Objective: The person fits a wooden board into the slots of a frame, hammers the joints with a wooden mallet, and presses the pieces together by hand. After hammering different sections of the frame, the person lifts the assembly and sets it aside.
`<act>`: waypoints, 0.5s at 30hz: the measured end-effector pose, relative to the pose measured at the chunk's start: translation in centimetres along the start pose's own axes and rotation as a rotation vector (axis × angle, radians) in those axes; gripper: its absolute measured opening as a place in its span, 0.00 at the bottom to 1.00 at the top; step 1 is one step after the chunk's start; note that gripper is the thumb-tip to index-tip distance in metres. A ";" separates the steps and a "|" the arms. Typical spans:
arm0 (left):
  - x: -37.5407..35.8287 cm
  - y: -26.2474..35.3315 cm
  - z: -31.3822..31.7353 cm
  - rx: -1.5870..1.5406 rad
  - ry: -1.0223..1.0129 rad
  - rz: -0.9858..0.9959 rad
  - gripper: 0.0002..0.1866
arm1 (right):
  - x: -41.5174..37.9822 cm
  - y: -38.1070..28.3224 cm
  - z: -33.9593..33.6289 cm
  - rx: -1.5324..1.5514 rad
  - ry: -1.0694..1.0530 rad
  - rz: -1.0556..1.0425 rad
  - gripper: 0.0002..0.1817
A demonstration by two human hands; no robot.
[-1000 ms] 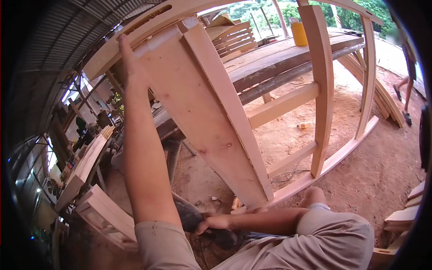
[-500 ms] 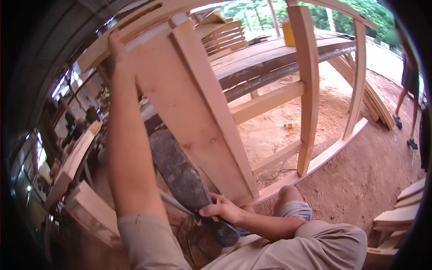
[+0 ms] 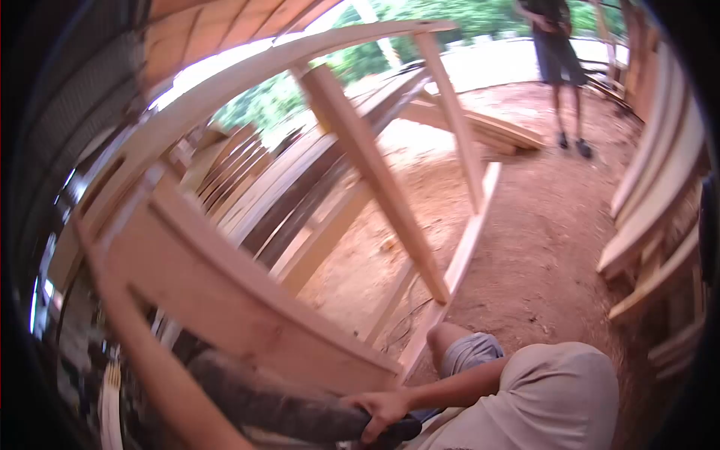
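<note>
My left arm reaches up along a wide wooden panel [image 3: 217,285]. At the panel's upper end my left hand [image 3: 82,232] grips the edge of the wooden frame's long rail [image 3: 217,105]; its fingers are blurred and partly hidden. Low in front of my body, my right hand [image 3: 381,411] is closed around the narrow end of a dark, scuffed, club-shaped tool [image 3: 277,405]. The tool's thick part lies to the left, alongside the panel's lower edge. An upright post [image 3: 375,202] and a second post [image 3: 454,124] join the rails farther along the frame.
Behind the frame stands a workbench [image 3: 289,184] with slatted wooden pieces [image 3: 232,165]. Planks [image 3: 487,131] lean beyond it. Curved timbers [image 3: 660,180] are stacked at the right. A person [image 3: 559,56] stands on the dirt floor [image 3: 525,262] at the back.
My view has swung right, so the frame appears farther left and more tilted. The tool in my right hand has turned from steep to nearly level. My left hand stays at the rail.
</note>
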State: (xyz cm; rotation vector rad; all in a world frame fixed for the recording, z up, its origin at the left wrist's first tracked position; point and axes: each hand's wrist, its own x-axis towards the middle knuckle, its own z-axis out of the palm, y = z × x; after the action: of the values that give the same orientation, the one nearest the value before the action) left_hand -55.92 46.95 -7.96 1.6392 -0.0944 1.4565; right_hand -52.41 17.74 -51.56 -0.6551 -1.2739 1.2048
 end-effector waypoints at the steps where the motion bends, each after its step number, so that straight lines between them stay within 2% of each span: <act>1: 0.1 -0.2 -0.1 -0.041 -0.040 -0.054 0.37 | 0.3 0.4 0.0 0.072 -0.084 0.039 0.32; 2: -0.5 0.1 0.6 -0.113 -0.068 -0.120 0.37 | 0.3 0.7 -0.1 0.067 -0.073 0.265 0.33; 3: -0.8 0.5 1.1 -0.165 -0.086 -0.171 0.37 | 0.5 2.0 0.0 0.076 -0.151 0.313 0.33; 5: -1.7 1.7 2.1 -0.193 -0.097 -0.193 0.36 | 0.8 4.7 0.1 0.061 -0.136 0.287 0.35; 6: -0.5 1.6 1.6 -0.191 -0.034 -0.202 0.35 | 1.2 3.5 0.9 -0.199 -0.072 0.219 0.25; 7: 0.5 1.2 1.2 -0.194 0.010 -0.222 0.33 | 2.1 3.8 1.2 -0.191 -0.107 0.237 0.25; 9: 0.8 1.3 1.1 -0.114 0.077 -0.181 0.32 | 4.2 5.1 2.2 0.014 -0.317 0.510 0.14; 10: 0.7 1.2 1.4 -0.056 0.113 -0.133 0.31 | 4.7 5.6 4.3 0.182 -0.244 0.470 0.08; 12: -1.2 2.8 3.1 -0.002 0.191 -0.119 0.30 | 6.5 5.8 7.2 0.287 -0.303 0.591 0.10; 13: -1.8 3.3 3.5 0.039 0.265 -0.105 0.29 | 7.6 5.4 9.0 0.295 -0.310 0.591 0.10; 15: -0.2 2.5 2.4 0.005 0.254 -0.149 0.29 | 8.7 3.9 11.6 0.237 -0.305 0.539 0.09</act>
State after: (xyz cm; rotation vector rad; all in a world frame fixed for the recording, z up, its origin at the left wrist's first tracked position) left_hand -55.69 43.86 -6.44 1.4205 0.1705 1.5362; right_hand -65.78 24.26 -49.19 -0.6783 -1.2083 1.9276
